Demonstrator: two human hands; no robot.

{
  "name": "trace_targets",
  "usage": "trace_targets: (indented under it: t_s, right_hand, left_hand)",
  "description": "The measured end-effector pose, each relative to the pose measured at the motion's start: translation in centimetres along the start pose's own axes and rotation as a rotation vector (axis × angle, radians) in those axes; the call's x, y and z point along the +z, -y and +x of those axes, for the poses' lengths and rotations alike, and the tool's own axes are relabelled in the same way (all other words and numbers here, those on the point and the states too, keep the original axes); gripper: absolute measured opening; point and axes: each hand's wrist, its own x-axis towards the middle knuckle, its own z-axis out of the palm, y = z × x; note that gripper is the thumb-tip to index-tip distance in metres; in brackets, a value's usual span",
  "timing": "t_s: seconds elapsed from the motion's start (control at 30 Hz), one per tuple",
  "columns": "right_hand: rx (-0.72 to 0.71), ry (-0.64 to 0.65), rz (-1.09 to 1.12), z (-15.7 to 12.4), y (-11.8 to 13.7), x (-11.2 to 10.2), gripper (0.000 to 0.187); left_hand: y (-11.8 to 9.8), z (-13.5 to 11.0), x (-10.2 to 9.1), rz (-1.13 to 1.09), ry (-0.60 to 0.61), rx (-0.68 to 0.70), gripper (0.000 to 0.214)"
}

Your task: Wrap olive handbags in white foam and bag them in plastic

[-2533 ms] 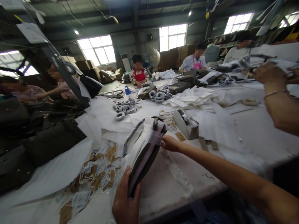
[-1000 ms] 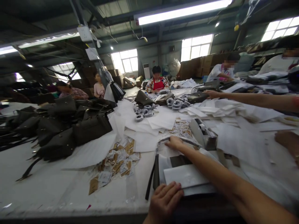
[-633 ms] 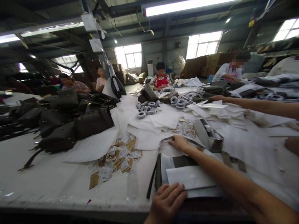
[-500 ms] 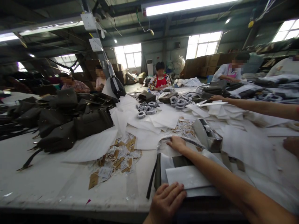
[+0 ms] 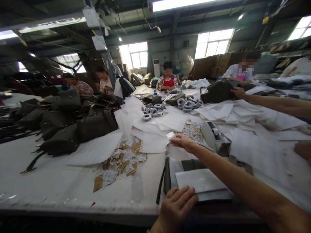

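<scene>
A dark olive handbag [image 5: 191, 164] lies at the table's front, with a folded white sheet [image 5: 199, 181] across its near side. My left hand [image 5: 179, 205] grips the bag's near left edge, fingers over the sheet and thumb hidden. Above the bag's far side, my right hand [image 5: 184, 143] pinches a thin white wrapping sheet [image 5: 170, 136]; part of it hangs translucent below the fingers. A dark strap [image 5: 160, 184] trails from the bag's left side. Left of the bag lies a pile of brown and white tags with strings [image 5: 126, 160].
Dark bags [image 5: 60, 129] are heaped at left. White sheets [image 5: 157, 139] spread over the table, with grey wrapped rings [image 5: 155, 110] behind. A tape dispenser [image 5: 216, 137] stands beyond my right arm. At right, another person's hand [image 5: 238, 93] holds a dark bag [image 5: 217, 90].
My right hand has left the wrapped handle and now pinches a white sheet slightly higher up. The handle has dropped lower. At right, the other person's hand has lifted a dark bag.
</scene>
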Motion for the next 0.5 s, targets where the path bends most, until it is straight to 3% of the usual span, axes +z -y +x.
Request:
trace_targets:
  t_s: [0.17,0.33,0.5]
  right_hand:
    - [-0.117,0.021,0.098,-1.5,1.0,0.3,0.043]
    - [-0.260,0.053,0.065,-6.5,2.6,-0.8,0.038]
    - [-0.525,0.232,-0.297,-13.5,1.6,-1.6,0.017]
  left_hand:
    - [-0.4,0.3,0.2,-0.013,0.011,-0.016,0.026]
    - [-0.5,0.2,0.4,0.004,0.008,-0.056,0.028]
    - [-0.7,0.2,0.4,0.011,0.032,-0.064,0.030]
